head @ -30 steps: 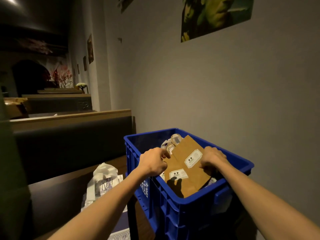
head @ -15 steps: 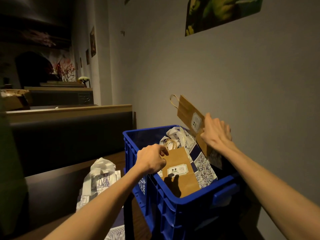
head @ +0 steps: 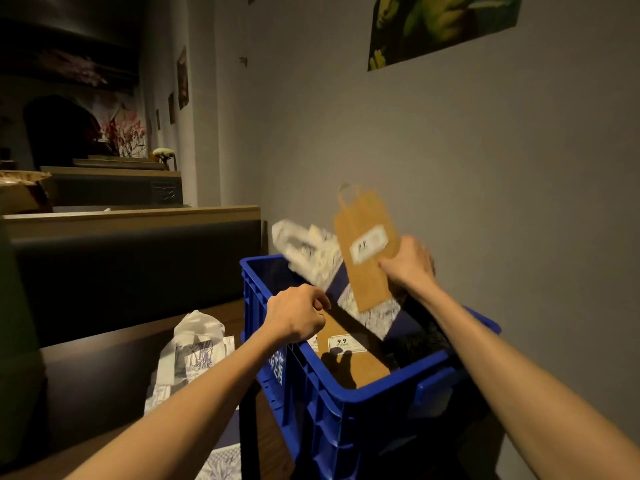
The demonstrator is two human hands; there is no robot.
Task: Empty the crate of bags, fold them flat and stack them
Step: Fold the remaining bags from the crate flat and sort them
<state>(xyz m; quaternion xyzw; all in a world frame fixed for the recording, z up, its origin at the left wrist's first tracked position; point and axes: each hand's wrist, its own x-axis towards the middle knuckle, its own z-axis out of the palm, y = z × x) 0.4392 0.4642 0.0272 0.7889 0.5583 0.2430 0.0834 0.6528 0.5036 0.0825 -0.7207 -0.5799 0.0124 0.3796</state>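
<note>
Bags filled the blue crate [head: 381,396]; the right hand [head: 408,265] gripped a lifted brown bag [head: 363,244] (blurred), while the left hand [head: 294,315] pinched another brown bag [head: 349,355] inside.

A white sticker [head: 342,343] on the brown paper bag [head: 353,362] lying in the blue crate [head: 346,403] reads "9.9"; its smaller print is illegible. White characters [head: 276,365] on the crate's left wall and the raised bag's label [head: 367,244] are too blurred to read.
</note>
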